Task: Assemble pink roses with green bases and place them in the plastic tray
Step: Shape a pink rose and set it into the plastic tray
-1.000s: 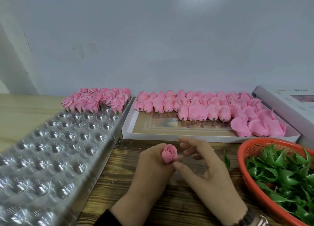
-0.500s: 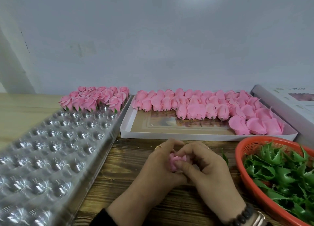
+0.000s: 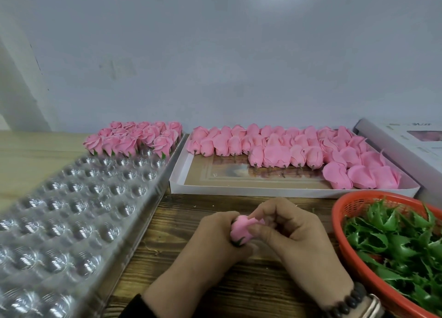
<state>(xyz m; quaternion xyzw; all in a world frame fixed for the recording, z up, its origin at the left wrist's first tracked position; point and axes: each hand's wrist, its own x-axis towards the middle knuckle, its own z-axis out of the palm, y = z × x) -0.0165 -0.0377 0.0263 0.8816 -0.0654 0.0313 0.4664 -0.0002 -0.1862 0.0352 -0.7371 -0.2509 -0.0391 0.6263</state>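
Tray: clear plastic tray (image 3: 71, 212) of round cups, far left, running from the near edge back toward the wall; most cups bare.
Finished roses: pink roses (image 3: 136, 138) with green bases fill the tray's far rows, packed close together.
Table: dark wood table (image 3: 167, 222) under the hands; a paler board lies under the tray's left side.
Left hand: left hand (image 3: 210, 243) at centre front, fingers curled round a rose from the left and below; dark sleeve at the wrist.
Rose: pink rose (image 3: 242, 229) held between both hands above the table, lying on its side; a bit of green base shows at its lower end, against the left palm.
Right hand: right hand (image 3: 291, 236) touching the left, fingers curled over the rose's upper right, thumb pressed on its petals; it pinches the rose. Beaded bracelet (image 3: 344, 303) on the wrist.
Box: flat white box (image 3: 287, 192) behind the hands, just right of the tray; loose pink buds (image 3: 275, 147) lie in rows along its back and right side.
Basket: orange basket (image 3: 349, 202) at the right, near the right hand, heaped with green bases (image 3: 397, 241).
Far right: a white carton (image 3: 406, 140) behind the basket, partly cut off.
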